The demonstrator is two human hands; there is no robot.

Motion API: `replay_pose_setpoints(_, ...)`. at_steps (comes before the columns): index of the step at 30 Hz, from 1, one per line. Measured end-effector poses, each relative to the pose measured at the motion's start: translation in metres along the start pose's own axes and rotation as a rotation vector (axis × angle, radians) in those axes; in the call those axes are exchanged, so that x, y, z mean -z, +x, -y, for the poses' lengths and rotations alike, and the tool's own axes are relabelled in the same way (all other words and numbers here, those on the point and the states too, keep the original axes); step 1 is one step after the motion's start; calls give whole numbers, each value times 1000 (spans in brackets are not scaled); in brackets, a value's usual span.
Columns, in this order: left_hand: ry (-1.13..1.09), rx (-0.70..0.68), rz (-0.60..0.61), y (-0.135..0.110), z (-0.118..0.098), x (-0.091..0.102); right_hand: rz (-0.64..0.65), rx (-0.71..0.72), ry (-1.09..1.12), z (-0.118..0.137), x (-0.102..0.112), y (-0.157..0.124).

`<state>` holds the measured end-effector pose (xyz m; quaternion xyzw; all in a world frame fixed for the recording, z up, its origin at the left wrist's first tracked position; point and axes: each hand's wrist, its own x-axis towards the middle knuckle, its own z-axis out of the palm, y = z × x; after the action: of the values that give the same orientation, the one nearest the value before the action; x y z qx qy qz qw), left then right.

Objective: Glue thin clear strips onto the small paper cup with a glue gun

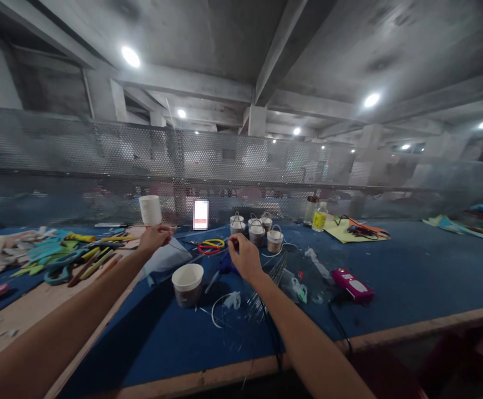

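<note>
My left hand (156, 238) is closed, fingertips pressed together, just in front of a stack of white paper cups (150, 209). Whatever it may hold is too small to tell. Further right, my right hand (245, 257) is also closed in a pinch, its contents hidden. Partly behind that hand lies a blue tool (227, 264). A single paper cup (187, 286) with a dark lower half stands upright between my forearms. Beyond my right hand are several small cups with looped handles (257, 233). Red-and-yellow-handled scissors (211, 245) rest between my hands.
Thin wires (272, 282) lie beside my right forearm. A magenta device (352, 284) with a cable sits on the blue tabletop (395, 277). Coloured scraps (37, 252) and tools are heaped at left. A yellow-labelled bottle (320, 217) stands at back, before a perforated metal screen (233, 160).
</note>
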<state>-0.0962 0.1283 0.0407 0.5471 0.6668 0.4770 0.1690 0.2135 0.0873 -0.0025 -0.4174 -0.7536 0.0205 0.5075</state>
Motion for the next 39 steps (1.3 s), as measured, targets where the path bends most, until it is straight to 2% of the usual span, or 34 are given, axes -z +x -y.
replay_pose_setpoints(2, -80, -8, 49, -10, 3, 8, 7, -1, 9, 1, 0, 0)
replay_pose_setpoints(7, -246, -48, 69, -33, 5, 24, 10, -2, 29, 4, 1, 0)
replay_pose_setpoints(14, -329, -148, 112, -71, 10, 28, -5, -3, 37, 1, 0, 2)
replay_pose_setpoints(18, -241, -169, 218, -95, 21, 28, -3, 8, 31, 2, 2, 2)
replay_pose_setpoints(19, -136, -211, 259, -100, 23, 27, 0, 10, 29, 2, 3, 2)
replay_pose_setpoints(21, -14, -255, 261, -106, 27, 26, 5, 7, 23, 2, 3, 2)
replay_pose_setpoints(24, 69, -287, 208, -110, 30, 22, 11, -9, 19, 2, 3, 2)
replay_pose_setpoints(28, 204, -399, 150, -110, 32, 17, 16, -20, 9, 1, 2, 2)
replay_pose_setpoints(31, 323, -475, 73, -114, 29, 19, 19, -25, 7, 0, 3, 2)
replay_pose_setpoints(33, 332, -477, 36, -118, 26, 22, 20, -20, 13, 0, 4, 2)
replay_pose_setpoints(35, 230, -463, 86, -122, 23, 26, 25, -20, 31, 0, 5, 3)
replay_pose_setpoints(39, -82, -373, 357, -126, 22, 30, 24, -44, 92, -2, 5, 5)
